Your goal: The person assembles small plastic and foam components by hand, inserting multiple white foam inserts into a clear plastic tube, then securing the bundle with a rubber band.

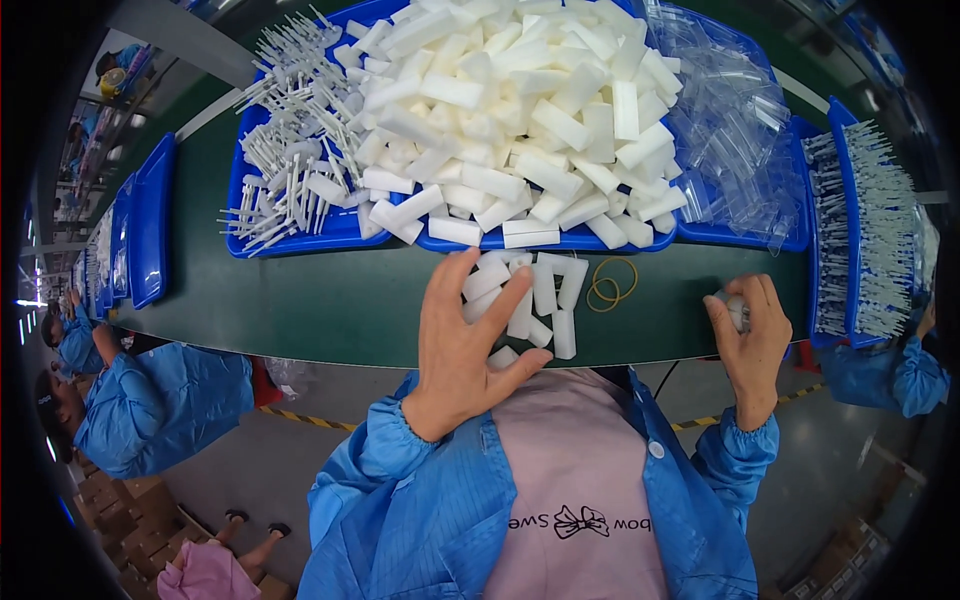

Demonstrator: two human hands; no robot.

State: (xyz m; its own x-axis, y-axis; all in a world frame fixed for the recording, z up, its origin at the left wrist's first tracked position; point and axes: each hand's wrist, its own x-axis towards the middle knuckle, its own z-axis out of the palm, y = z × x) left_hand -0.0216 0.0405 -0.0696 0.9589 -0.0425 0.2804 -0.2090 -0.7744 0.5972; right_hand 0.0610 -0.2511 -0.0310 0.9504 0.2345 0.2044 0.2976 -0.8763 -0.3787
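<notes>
My left hand (465, 335) is spread over a small group of white foam blocks (543, 285) lying near the table's front edge. Its fingers are apart, and the fingertips reach the blocks at the group's left side. At the right, close to the same edge, my right hand (752, 335) curls its thumb and fingers around a small whitish-grey thing (738, 312). Most of that thing is hidden, so its kind does not show. Two thin yellow rubber bands (612, 285) lie on the green table (300, 310) between my hands, just right of the loose blocks.
Beyond my hands, a blue tray (550, 241) is heaped with white foam blocks. White sticks (300, 165) fill the tray at left; clear plastic sleeves (730, 130) fill another at right. A blue rack (850, 230) of upright sticks stands far right. A person in blue (170, 400) sits at left.
</notes>
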